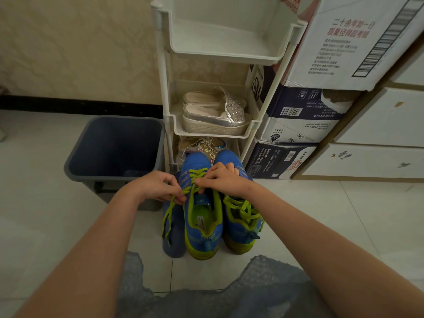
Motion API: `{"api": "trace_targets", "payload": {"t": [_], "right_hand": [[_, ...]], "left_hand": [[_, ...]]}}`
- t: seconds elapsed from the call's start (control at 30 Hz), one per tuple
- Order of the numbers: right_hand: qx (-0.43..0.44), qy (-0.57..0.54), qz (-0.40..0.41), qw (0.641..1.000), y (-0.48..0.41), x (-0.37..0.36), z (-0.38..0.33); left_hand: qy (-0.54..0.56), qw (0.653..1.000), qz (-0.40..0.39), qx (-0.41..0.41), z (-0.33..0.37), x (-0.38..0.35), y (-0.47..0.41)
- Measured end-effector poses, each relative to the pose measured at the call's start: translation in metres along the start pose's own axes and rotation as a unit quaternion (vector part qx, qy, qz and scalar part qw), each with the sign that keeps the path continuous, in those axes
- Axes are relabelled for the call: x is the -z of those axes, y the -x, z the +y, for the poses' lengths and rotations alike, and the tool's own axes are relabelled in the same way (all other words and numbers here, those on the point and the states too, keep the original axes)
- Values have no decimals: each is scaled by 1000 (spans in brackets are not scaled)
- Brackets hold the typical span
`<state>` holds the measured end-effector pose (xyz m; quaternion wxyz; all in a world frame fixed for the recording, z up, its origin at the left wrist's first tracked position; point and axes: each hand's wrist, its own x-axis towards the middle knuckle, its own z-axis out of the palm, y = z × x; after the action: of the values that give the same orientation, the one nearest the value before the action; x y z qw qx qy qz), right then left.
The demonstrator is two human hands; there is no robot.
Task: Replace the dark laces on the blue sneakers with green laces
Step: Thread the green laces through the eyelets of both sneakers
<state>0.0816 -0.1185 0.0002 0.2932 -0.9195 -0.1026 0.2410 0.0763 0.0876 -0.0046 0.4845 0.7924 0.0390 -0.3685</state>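
Two blue sneakers with lime-green soles stand side by side on the tiled floor, toes pointing away from me. The left sneaker has a green lace threaded through its eyelets. My left hand pinches one end of that lace, which hangs down the shoe's left side. My right hand pinches the lace at the upper eyelets. The right sneaker carries a green lace tied loosely across its opening. A blue insole-like piece lies beside the left sneaker.
A dark grey bin stands to the left. A white plastic shelf rack behind the sneakers holds silver platform slippers. Stacked cardboard boxes and white drawers fill the right side.
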Motion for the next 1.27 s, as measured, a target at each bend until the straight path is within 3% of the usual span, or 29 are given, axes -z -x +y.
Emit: {"api": "trace_targets", "payload": {"t": [0.17,0.3,0.43,0.7,0.97,1.27], "right_hand": [[-6,42,8,999,-3,-3,-5],[0,39,16,999,-2,-4,-6],[9,46,45,998,-1,-9,-9],[5,7,67,998,0,-9,-8],[-16,51,32,998,-5,-7,-10],[-16,72,-2,997,-7,-2,-7]], "left_hand": [[4,1000,-11,-5,1,-1,1],[9,999,-32,36,4,2,0],[14,998,-10,53,8,-4,1],[-53,994,-3,94,15,-8,-6],[-87,986,37,141,16,-16,-13],[-55,983,-12,176,11,-16,-20]]}}
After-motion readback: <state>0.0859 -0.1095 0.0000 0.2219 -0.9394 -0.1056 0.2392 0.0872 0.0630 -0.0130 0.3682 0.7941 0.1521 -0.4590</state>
